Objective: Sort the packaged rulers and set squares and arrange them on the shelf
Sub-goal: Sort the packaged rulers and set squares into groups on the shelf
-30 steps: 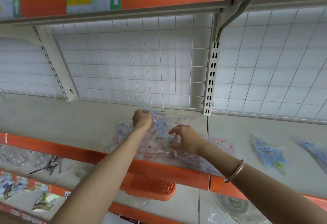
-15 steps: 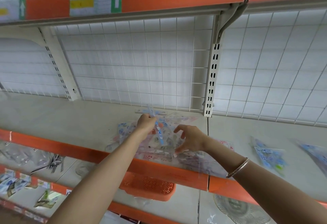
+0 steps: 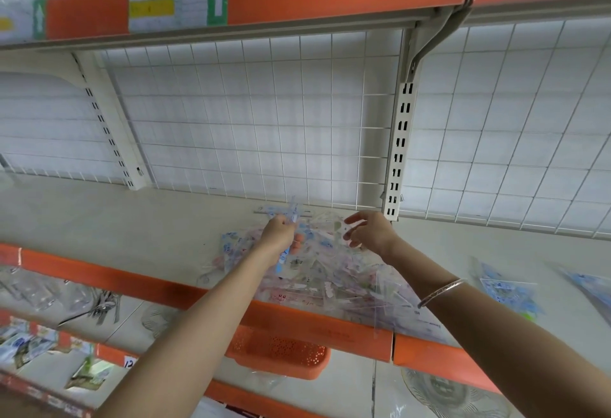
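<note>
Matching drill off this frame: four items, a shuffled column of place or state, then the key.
1. left hand
2. right hand
3. bangle
4. orange basket

A. one level below the pile
B. grips a packaged ruler
C. fingers spread above the pile
D. round the right wrist

Pairs: 1-B, 2-C, 3-D, 4-A
</note>
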A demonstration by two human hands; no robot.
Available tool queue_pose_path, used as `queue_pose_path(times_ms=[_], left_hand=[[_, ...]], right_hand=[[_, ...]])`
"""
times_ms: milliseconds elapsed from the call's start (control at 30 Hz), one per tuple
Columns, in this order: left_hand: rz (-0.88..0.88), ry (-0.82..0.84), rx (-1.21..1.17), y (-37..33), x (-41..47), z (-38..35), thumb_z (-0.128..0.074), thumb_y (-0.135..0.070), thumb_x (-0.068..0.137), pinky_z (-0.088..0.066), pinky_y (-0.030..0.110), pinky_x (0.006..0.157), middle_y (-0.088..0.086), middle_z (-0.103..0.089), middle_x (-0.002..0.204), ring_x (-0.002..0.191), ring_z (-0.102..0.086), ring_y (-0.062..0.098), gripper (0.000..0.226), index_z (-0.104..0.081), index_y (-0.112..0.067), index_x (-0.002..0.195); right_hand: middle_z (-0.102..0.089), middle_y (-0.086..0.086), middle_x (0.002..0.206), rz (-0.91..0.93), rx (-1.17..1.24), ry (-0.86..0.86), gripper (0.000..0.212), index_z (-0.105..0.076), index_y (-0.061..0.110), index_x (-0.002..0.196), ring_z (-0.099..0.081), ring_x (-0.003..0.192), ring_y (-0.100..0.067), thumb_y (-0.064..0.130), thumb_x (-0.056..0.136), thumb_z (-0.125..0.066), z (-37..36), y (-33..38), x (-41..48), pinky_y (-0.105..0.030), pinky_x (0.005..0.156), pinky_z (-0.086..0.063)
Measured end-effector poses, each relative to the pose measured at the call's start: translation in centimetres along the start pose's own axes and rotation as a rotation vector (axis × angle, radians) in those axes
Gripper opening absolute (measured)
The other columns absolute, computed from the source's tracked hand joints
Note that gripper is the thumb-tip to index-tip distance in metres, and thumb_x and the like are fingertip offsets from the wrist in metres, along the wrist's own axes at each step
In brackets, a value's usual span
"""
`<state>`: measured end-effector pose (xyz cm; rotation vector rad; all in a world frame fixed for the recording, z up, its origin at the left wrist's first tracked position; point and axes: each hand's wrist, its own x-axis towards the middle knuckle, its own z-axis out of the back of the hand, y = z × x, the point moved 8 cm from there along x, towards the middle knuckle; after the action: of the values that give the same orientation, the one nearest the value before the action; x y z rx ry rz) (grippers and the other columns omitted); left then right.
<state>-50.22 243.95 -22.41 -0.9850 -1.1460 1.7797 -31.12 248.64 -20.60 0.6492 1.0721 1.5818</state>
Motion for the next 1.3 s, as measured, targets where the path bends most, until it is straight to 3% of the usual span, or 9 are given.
queue_pose_path(times_ms=[133,233,400,533,633,833,933,1033,1300], left_hand=[[0.018,0.01,-0.002,0.2,0.0,0.2,-0.036,-0.003,0.1,-0.041,0.027,0.051,0.012,-0.058,0.075,0.056,-0.048,0.018,0.015,-0.046,-0.004,0.11],[0.03,0.01,-0.007,0.5,0.5,0.3,-0.037,-0.002,0.099,-0.042,0.029,0.053,0.013,-0.06,0.076,0.056,-0.049,0.018,0.019,-0.046,-0.001,0.115],[0.029,0.018,0.011,0.5,1.0,0.1,-0.038,-0.002,0.098,-0.04,0.029,0.051,0.013,-0.059,0.077,0.052,-0.046,0.018,0.013,-0.048,-0.004,0.107],[0.018,0.018,0.039,0.2,1.4,-0.2,-0.04,-0.001,0.097,-0.041,0.029,0.052,0.012,-0.059,0.077,0.052,-0.047,0.018,0.011,-0.05,-0.002,0.101],[0.022,0.029,0.055,0.0,1.4,-0.4,-0.041,0.002,0.095,-0.041,0.029,0.051,0.014,-0.058,0.083,0.055,-0.046,0.018,0.012,-0.048,-0.003,0.103],[0.028,-0.02,0.051,0.5,2.3,1.1,-0.043,0.002,0.092,-0.043,0.03,0.06,0.014,-0.061,0.077,0.055,-0.048,0.02,0.011,-0.051,-0.004,0.089],[0.026,-0.045,0.081,0.7,2.5,2.1,-0.042,0.001,0.094,-0.044,0.022,0.049,0.007,-0.059,0.074,0.056,-0.05,0.016,0.023,-0.047,-0.012,0.076],[0.031,-0.041,0.07,0.8,2.6,2.5,-0.042,0.001,0.095,-0.041,0.016,0.038,0.005,-0.059,0.075,0.056,-0.051,0.014,0.011,-0.052,-0.005,0.093],[0.045,-0.001,0.006,0.8,2.2,1.3,-0.042,0.004,0.094,-0.045,0.021,0.047,0.007,-0.059,0.078,0.059,-0.051,0.014,0.024,-0.05,-0.003,0.115]], right_hand=[[-0.064,-0.008,0.069,-0.041,-0.075,0.026,0.012,-0.066,-0.001,0.087,-0.052,0.052,-0.013,0.001,0.085,-0.054,-0.2,0.2,0.8,-0.02,0.047,-0.041],[-0.06,-0.011,0.065,-0.068,-0.199,0.15,0.016,-0.059,0.002,0.064,-0.045,0.049,-0.015,0.001,0.08,-0.054,-1.0,0.2,0.7,-0.02,0.049,-0.036],[-0.056,-0.011,0.073,-0.032,-0.383,0.262,0.007,-0.063,0.001,0.078,-0.049,0.056,-0.015,0.003,0.075,-0.058,-2.2,0.5,0.0,-0.021,0.053,-0.044],[-0.063,-0.01,0.078,0.04,-0.294,0.079,0.017,-0.068,-0.004,0.091,-0.055,0.06,-0.015,0.008,0.08,-0.061,-1.5,1.1,1.1,-0.024,0.058,-0.05],[-0.065,-0.01,0.086,0.06,-0.253,-0.007,0.022,-0.067,-0.003,0.1,-0.058,0.072,-0.019,0.009,0.081,-0.065,-1.4,0.8,2.1,-0.032,0.074,-0.054],[-0.056,-0.012,0.128,0.089,-0.498,0.058,0.064,-0.054,0.006,0.128,-0.049,0.12,-0.027,0.039,0.078,-0.074,-3.3,0.3,2.9,-0.037,0.102,-0.04],[-0.044,-0.01,0.138,0.092,-0.654,0.067,0.069,-0.049,0.013,0.134,-0.033,0.132,-0.031,0.046,0.077,-0.072,-4.0,0.2,2.9,-0.047,0.11,-0.028],[-0.051,-0.009,0.135,0.123,-0.616,0.079,0.064,-0.053,0.008,0.129,-0.043,0.127,-0.026,0.041,0.078,-0.072,-4.5,0.2,3.1,-0.039,0.108,-0.035],[-0.055,-0.013,0.124,0.055,-0.42,0.021,0.064,-0.06,0.01,0.119,-0.054,0.108,-0.025,0.018,0.062,-0.087,-4.0,0.1,3.3,-0.033,0.095,-0.045]])
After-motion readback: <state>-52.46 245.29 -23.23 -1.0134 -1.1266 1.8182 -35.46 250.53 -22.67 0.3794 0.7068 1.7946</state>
